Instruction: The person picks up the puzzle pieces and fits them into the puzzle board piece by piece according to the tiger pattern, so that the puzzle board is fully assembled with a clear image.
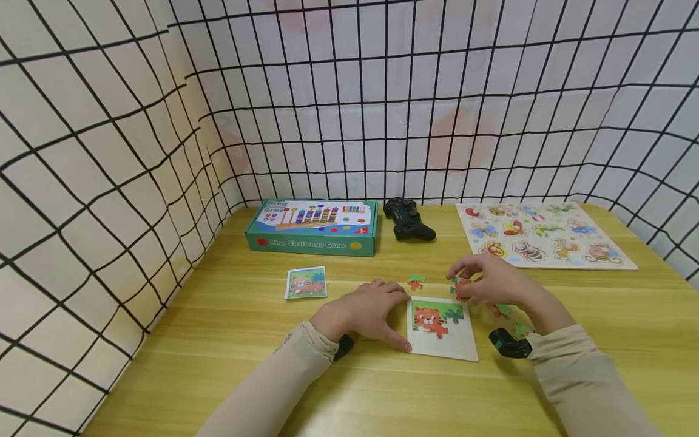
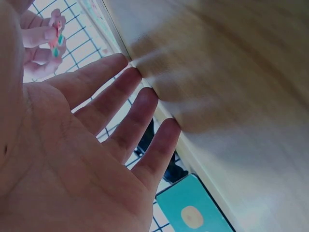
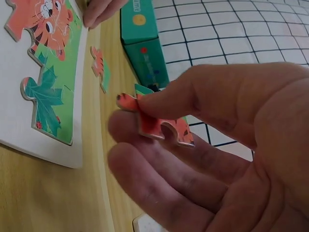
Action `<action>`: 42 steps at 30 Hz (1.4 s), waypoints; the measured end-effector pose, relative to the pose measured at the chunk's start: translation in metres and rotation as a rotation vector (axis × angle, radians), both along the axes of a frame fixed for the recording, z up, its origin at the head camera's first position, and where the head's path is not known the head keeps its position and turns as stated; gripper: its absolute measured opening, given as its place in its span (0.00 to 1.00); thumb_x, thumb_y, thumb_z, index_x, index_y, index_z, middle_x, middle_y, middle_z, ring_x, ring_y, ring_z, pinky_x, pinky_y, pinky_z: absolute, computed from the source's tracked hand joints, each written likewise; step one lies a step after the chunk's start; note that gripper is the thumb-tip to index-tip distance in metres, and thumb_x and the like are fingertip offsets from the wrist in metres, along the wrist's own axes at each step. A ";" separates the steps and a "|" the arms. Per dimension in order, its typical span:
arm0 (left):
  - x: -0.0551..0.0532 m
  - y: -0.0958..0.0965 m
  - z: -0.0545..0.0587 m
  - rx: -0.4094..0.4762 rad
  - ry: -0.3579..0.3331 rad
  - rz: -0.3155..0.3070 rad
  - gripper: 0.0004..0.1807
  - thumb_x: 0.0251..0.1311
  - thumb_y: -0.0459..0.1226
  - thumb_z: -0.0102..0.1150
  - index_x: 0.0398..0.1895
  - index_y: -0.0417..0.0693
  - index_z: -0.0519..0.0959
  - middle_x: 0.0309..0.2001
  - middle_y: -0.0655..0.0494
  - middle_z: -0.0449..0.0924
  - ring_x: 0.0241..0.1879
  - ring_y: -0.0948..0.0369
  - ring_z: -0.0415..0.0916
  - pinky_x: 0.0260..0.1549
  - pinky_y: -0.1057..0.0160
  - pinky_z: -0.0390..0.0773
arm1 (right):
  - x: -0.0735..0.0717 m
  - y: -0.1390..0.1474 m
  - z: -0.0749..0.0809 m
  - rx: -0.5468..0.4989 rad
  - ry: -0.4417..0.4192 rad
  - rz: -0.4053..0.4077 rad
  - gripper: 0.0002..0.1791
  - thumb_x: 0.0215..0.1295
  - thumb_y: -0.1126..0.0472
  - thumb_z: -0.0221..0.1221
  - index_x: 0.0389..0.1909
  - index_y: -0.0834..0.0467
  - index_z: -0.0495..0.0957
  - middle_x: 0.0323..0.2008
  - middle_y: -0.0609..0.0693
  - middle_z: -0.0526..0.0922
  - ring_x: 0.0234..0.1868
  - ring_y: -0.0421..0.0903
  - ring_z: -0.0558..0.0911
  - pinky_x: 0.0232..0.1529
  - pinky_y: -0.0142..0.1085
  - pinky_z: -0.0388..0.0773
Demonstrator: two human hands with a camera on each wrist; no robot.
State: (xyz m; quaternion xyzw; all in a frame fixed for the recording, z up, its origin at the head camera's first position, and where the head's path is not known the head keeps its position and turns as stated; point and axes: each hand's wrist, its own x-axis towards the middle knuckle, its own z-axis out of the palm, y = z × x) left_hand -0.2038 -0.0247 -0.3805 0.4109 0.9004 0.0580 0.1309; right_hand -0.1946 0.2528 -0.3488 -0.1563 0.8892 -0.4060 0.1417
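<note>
Beige sleeves [image 1: 267, 388] lie nearest the head camera. The left hand [image 1: 368, 309], fingers apart, touches the left edge of the puzzle board [image 1: 450, 346]. The right hand [image 1: 497, 280] pinches a red puzzle piece [image 3: 150, 126] just by the board's far right corner; in the right wrist view its tab points left, its long axis slanting down rightward. A green box [image 1: 308, 244] reads "Ring Challenge Game".

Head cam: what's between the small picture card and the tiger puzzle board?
The left hand, at the puzzle board's left edge; between it and the picture card, just bare tabletop. Shows in the head view.
</note>
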 end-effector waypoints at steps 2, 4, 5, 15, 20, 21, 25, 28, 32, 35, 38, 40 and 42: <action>0.000 0.000 0.000 -0.001 -0.003 -0.001 0.52 0.50 0.69 0.66 0.74 0.54 0.67 0.71 0.58 0.65 0.66 0.57 0.61 0.68 0.56 0.60 | 0.001 0.001 0.000 0.007 -0.023 -0.002 0.12 0.64 0.66 0.66 0.47 0.65 0.81 0.36 0.54 0.82 0.33 0.51 0.84 0.33 0.44 0.83; 0.001 0.000 -0.001 -0.001 -0.003 0.000 0.52 0.50 0.69 0.66 0.74 0.54 0.67 0.71 0.58 0.65 0.66 0.57 0.61 0.68 0.56 0.60 | 0.002 0.002 0.000 0.027 -0.039 0.007 0.11 0.62 0.64 0.68 0.43 0.63 0.82 0.33 0.52 0.84 0.30 0.49 0.82 0.30 0.42 0.81; 0.001 0.001 0.000 -0.001 -0.003 0.000 0.52 0.50 0.69 0.66 0.74 0.54 0.67 0.71 0.58 0.65 0.66 0.57 0.61 0.69 0.56 0.59 | 0.002 0.003 0.000 0.034 -0.050 0.012 0.10 0.60 0.64 0.69 0.41 0.62 0.82 0.32 0.51 0.84 0.29 0.49 0.81 0.28 0.41 0.80; -0.001 0.001 -0.002 0.000 0.003 0.002 0.52 0.49 0.70 0.66 0.74 0.54 0.67 0.71 0.59 0.65 0.66 0.57 0.60 0.68 0.56 0.60 | 0.002 0.007 -0.004 0.024 -0.193 0.100 0.12 0.54 0.63 0.75 0.34 0.62 0.82 0.27 0.52 0.81 0.25 0.45 0.78 0.27 0.39 0.80; -0.001 0.000 -0.001 0.000 0.007 0.002 0.52 0.49 0.70 0.66 0.74 0.54 0.68 0.70 0.59 0.65 0.66 0.57 0.61 0.68 0.56 0.60 | 0.001 0.002 -0.009 0.031 -0.200 0.115 0.13 0.52 0.62 0.76 0.32 0.62 0.82 0.26 0.51 0.80 0.25 0.44 0.77 0.28 0.37 0.80; -0.001 0.000 -0.001 0.000 0.008 0.002 0.52 0.49 0.70 0.66 0.74 0.54 0.68 0.70 0.59 0.65 0.66 0.57 0.61 0.68 0.56 0.60 | 0.001 0.001 -0.011 0.038 -0.198 0.117 0.13 0.52 0.62 0.76 0.32 0.62 0.82 0.25 0.51 0.80 0.25 0.44 0.77 0.28 0.36 0.79; -0.001 0.000 -0.001 0.001 0.008 0.001 0.52 0.49 0.69 0.66 0.74 0.54 0.68 0.70 0.59 0.65 0.66 0.57 0.61 0.68 0.56 0.60 | -0.001 -0.001 -0.013 0.059 -0.180 0.133 0.12 0.51 0.63 0.77 0.31 0.62 0.82 0.24 0.50 0.80 0.25 0.44 0.77 0.27 0.35 0.77; -0.001 0.000 -0.001 0.001 0.009 0.000 0.52 0.49 0.69 0.66 0.74 0.54 0.68 0.70 0.59 0.65 0.66 0.57 0.61 0.68 0.56 0.60 | -0.001 -0.002 -0.014 0.082 -0.158 0.148 0.12 0.51 0.63 0.77 0.30 0.61 0.82 0.24 0.49 0.81 0.26 0.44 0.77 0.28 0.34 0.75; -0.001 0.000 -0.002 0.000 0.012 -0.002 0.52 0.49 0.70 0.66 0.74 0.54 0.68 0.70 0.59 0.65 0.66 0.57 0.61 0.68 0.56 0.60 | 0.000 -0.005 -0.015 0.097 -0.135 0.160 0.11 0.51 0.64 0.77 0.28 0.60 0.83 0.25 0.48 0.81 0.28 0.44 0.76 0.29 0.35 0.74; -0.001 0.000 -0.002 -0.002 0.010 -0.001 0.52 0.49 0.70 0.66 0.74 0.54 0.68 0.70 0.59 0.65 0.66 0.57 0.61 0.68 0.56 0.60 | 0.002 -0.006 -0.015 0.114 -0.132 0.161 0.10 0.50 0.65 0.77 0.27 0.59 0.83 0.25 0.48 0.81 0.28 0.44 0.76 0.30 0.36 0.74; -0.001 0.000 -0.002 -0.002 0.005 0.002 0.52 0.49 0.70 0.66 0.74 0.54 0.68 0.70 0.59 0.65 0.66 0.57 0.61 0.68 0.56 0.60 | 0.002 -0.007 -0.015 0.145 -0.138 0.153 0.09 0.51 0.65 0.77 0.27 0.58 0.84 0.25 0.48 0.82 0.27 0.44 0.76 0.30 0.36 0.73; -0.001 0.000 -0.002 -0.001 0.003 0.004 0.52 0.49 0.70 0.66 0.74 0.54 0.68 0.70 0.59 0.65 0.67 0.57 0.60 0.68 0.56 0.60 | 0.002 -0.008 -0.015 0.158 -0.143 0.149 0.09 0.51 0.64 0.76 0.27 0.58 0.84 0.25 0.48 0.82 0.27 0.44 0.77 0.30 0.35 0.74; -0.002 0.000 -0.002 -0.002 0.004 0.004 0.52 0.49 0.70 0.66 0.74 0.54 0.68 0.70 0.59 0.65 0.67 0.57 0.60 0.68 0.56 0.60 | 0.002 -0.008 -0.016 0.162 -0.146 0.148 0.09 0.52 0.65 0.76 0.27 0.58 0.84 0.24 0.48 0.82 0.27 0.43 0.76 0.29 0.35 0.74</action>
